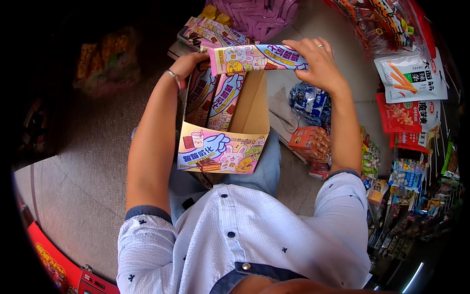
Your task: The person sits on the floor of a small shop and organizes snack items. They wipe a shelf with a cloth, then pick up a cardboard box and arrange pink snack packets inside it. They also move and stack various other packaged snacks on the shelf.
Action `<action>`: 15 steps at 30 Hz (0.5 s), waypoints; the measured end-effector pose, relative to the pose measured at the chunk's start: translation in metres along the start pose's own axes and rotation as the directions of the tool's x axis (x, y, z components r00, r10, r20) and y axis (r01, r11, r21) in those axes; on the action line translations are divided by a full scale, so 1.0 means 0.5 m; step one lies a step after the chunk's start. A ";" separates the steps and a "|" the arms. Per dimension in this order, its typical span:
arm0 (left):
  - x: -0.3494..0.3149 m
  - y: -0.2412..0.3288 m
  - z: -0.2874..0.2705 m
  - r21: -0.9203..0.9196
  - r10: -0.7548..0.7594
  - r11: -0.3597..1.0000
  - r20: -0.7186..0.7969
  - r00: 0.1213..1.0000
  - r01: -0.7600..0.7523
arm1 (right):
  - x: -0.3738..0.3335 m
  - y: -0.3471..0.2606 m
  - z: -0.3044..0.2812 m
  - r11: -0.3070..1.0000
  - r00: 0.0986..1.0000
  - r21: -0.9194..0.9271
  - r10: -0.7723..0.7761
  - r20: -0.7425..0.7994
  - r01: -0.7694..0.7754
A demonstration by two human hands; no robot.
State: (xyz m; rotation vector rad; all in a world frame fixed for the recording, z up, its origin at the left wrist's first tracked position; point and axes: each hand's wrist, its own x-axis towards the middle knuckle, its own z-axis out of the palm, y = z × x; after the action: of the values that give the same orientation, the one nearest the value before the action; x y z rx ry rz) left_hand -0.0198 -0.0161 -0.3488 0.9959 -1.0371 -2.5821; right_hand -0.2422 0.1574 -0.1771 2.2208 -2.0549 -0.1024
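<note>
My right hand (316, 61), with a ring on one finger, grips the right end of a long pink and purple snack packet (259, 59) printed with cartoon animals. The packet lies level across the far end of an open cardboard box (220, 152) decorated in the same style. Inside the box, more such packets (225, 100) lean along the left side, while bare brown cardboard shows on the right. My left hand (188, 67), below a bracelet, is closed at the box's far left corner, beside the packet's pink end. Its fingertips are partly hidden.
Beyond the box, more snack packets (215, 32) lie in a container by a purple woven basket (257, 17). To the right are a blue wrapped bundle (311, 100), an orange snack pack (311, 142) and hanging snack bags (411, 78). A red box (54, 255) stands lower left.
</note>
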 end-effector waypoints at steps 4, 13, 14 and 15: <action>0.000 -0.003 0.008 -0.021 -0.022 1.000 0.045 0.999 0.023 | 0.003 -0.039 -0.011 0.917 0.961 -0.294 -0.239 0.138 0.270; -0.004 -0.002 0.010 0.018 0.036 0.999 0.073 0.997 -0.037 | 0.032 -0.058 0.021 0.983 0.982 0.002 -0.185 -0.027 0.186; -0.003 -0.002 0.012 0.021 0.042 0.999 0.083 0.996 -0.044 | 0.033 -0.030 0.034 0.992 0.979 0.008 -0.122 -0.164 0.125; -0.001 -0.002 0.014 0.024 0.049 0.998 0.093 0.994 -0.051 | 0.032 -0.009 0.054 0.978 0.988 0.206 0.049 -0.148 -0.018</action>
State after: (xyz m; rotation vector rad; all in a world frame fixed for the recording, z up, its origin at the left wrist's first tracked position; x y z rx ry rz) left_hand -0.0237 -0.0115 -0.3455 0.8521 -1.1064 -2.6021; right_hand -0.2399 0.1405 -0.2038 2.2245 -2.1022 0.2850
